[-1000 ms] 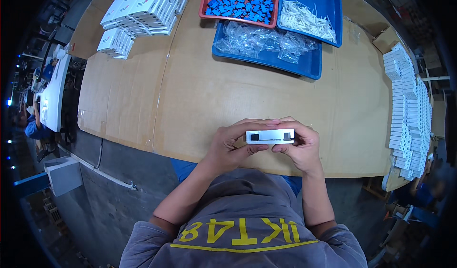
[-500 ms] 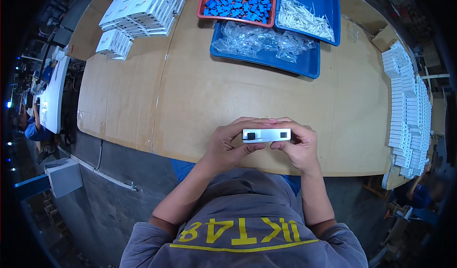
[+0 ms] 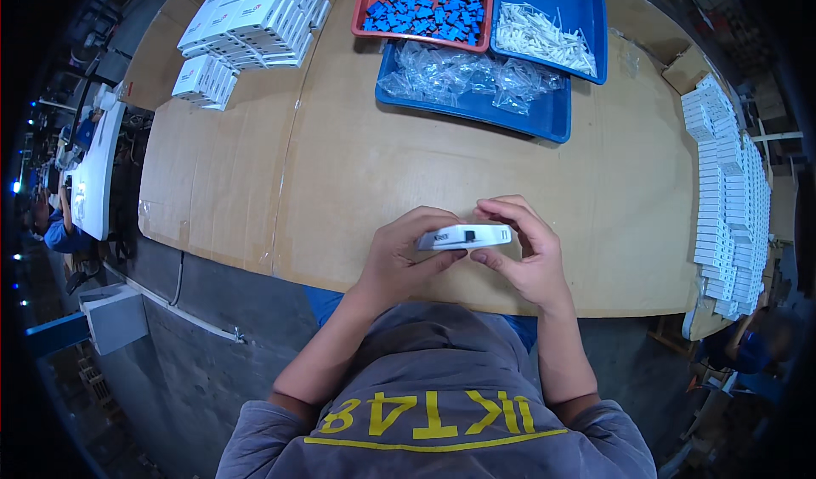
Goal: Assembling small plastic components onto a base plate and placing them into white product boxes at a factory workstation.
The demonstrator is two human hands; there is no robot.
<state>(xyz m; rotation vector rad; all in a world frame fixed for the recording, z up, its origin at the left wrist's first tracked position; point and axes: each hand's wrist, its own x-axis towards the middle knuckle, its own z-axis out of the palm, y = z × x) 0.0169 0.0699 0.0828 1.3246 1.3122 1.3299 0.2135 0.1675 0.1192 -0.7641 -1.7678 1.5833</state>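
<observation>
A slim white plastic case [image 3: 489,236] with a small black square opening in its edge is held up over the near side of the table. My left hand [image 3: 399,251] grips its left end, thumb below and fingers behind. Around the right end curves my right hand [image 3: 534,254], its fingers and thumb spread apart. Whether the right thumb touches the case's lower edge I cannot tell.
Far across the cardboard-covered table [image 3: 365,173] are a red tray [image 3: 361,30] of blue clips, a blue tray [image 3: 599,20] of white sticks and a blue tray [image 3: 476,120] of clear bags. White boxes are stacked at far left [image 3: 255,16] and right [image 3: 722,198].
The white case has turned and tilted, showing a different edge, and shifted slightly left. My right hand has loosened, its fingers spreading away from the case. My left hand keeps its grip.
</observation>
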